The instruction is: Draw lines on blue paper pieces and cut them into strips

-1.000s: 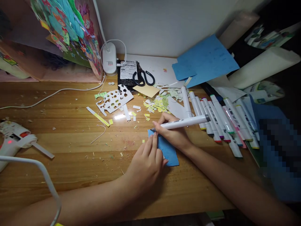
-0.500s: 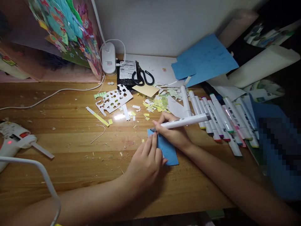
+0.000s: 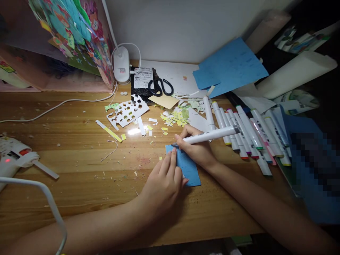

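Note:
A white marker [image 3: 207, 136] with a grey far end is gripped in my right hand [image 3: 196, 148], its dark tip on the upper edge of a small blue piece of paper [image 3: 190, 170]. My left hand [image 3: 164, 177] holds this paper against the table. Its two front fingers reach close to the marker tip, and the other fingers are bent, with the thumb partly tucked below. A small white bit shows beside that thumb, too hidden to name. Faint dark marks are on the paper near the tip.
Several markers [image 3: 247, 134] lie at the right, below a larger blue sheet [image 3: 231, 65]. Black-handled scissors [image 3: 159, 85], paper scraps [image 3: 175, 117] and a punched white card [image 3: 129, 111] lie behind my hands. A glue gun [image 3: 16, 156] with a red light rests at the left.
The marker tip has shifted slightly right along the paper's upper edge, with my right hand. The left hand and paper hold the same position; the whole view has shifted a little.

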Demonstrator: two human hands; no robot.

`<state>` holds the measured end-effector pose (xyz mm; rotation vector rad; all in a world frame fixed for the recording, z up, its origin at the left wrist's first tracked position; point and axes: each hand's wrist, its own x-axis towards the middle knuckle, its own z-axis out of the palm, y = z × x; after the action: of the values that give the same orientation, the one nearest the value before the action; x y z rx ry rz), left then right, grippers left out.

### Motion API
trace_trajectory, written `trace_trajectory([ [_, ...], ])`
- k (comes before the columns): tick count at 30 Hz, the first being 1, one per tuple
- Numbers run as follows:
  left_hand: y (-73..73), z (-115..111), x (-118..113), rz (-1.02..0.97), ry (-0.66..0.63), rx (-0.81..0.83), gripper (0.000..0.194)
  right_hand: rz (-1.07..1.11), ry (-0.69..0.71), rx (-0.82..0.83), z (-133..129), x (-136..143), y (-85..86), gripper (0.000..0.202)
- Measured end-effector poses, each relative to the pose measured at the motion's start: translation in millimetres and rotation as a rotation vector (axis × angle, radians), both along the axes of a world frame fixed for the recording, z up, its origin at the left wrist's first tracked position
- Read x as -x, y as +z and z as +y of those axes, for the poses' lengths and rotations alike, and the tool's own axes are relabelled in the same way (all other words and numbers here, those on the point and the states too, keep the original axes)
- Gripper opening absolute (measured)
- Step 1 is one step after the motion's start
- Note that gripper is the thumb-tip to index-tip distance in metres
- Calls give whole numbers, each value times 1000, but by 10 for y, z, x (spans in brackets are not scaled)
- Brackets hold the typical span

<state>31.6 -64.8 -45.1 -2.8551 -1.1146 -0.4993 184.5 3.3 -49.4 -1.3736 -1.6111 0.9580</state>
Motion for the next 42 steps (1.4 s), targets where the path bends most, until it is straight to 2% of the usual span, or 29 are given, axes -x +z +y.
trace_trajectory([
  [13,-4,-8,-12,-3,-9,3,30,-28,-8,-10,0,-1,2,29],
  [20,1,-3,7,-3,-12,3,29,55,-38,1,14,-51,25,29],
  [42,23,9,-1,21,-12,0,31,-17,-29,9,6,-52,4,28],
])
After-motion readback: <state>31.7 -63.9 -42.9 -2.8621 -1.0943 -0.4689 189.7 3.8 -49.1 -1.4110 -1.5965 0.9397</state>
